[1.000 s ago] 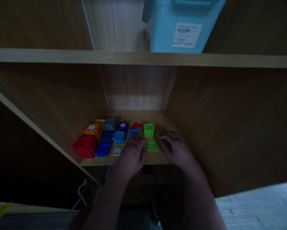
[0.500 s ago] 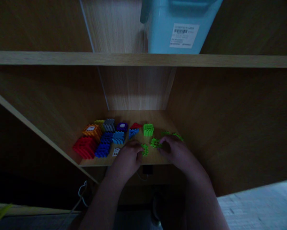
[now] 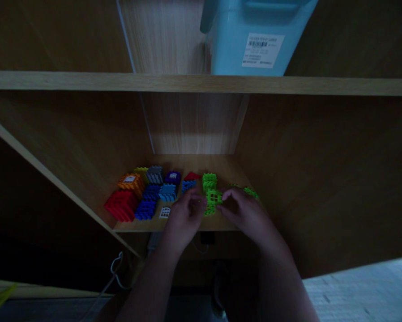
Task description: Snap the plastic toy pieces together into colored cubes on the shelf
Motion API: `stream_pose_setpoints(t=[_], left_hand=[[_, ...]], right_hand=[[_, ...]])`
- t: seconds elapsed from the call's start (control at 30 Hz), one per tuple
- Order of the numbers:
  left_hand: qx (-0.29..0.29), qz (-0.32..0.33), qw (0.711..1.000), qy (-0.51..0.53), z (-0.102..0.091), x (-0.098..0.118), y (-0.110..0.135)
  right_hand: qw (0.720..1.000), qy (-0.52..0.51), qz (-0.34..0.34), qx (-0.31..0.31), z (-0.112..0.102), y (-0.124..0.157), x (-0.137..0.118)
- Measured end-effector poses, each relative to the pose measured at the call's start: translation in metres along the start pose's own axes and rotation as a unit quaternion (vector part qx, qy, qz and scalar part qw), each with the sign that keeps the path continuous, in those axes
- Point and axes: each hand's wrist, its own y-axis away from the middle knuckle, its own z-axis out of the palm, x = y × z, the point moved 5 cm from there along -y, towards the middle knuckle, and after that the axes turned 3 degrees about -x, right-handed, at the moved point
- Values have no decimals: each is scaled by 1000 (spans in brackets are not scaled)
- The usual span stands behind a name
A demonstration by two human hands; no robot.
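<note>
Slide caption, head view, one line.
Left hand and right hand flank a green latticed piece at a wooden shelf.

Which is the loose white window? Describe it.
Below the blue bin is a lower shelf. Near its front edge, left of the left hand, is the white window. It lies directly on the shelf; similar windows sit atop the orange pieces and purple pieces.

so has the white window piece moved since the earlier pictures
No: the white window piece lies in the same place, just behind the lower shelf's front edge.
</note>
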Motion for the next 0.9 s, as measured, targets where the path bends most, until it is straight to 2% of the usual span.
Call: stream_pose_setpoints(t=[0.07,0.17,0.3,0.43,0.6,0.67,0.77,0.83,0.9], left_hand=[[8,-64,990,122,4,-8,-2],[10,-106,968,228,10,-14,-3],[34,-111,959,259,8,-15,-3],[29,-117,955,272,10,-15,-4],[42,-105,964,240,12,-18,-5],[63,-80,977,189,8,-18,-5],[78,-23,995,61,2,-12,-4],[71,7,997,5,0,-8,-5],[53,18,998,0,1,-6,-7]], right_hand=[[999,-34,-19,-10,2,-2,-12],[997,-72,-32,-13,6,-6,-22],[994,-105,-26,-2,10,-7,-17],[988,-156,2,16,15,-5,-2],[976,-213,30,40,12,-10,8],[973,-215,38,70,3,-19,14],[975,-190,58,99,-8,-37,28],[977,-176,77,95,-8,-49,40],[976,-182,89,83,-1,-57,50]])
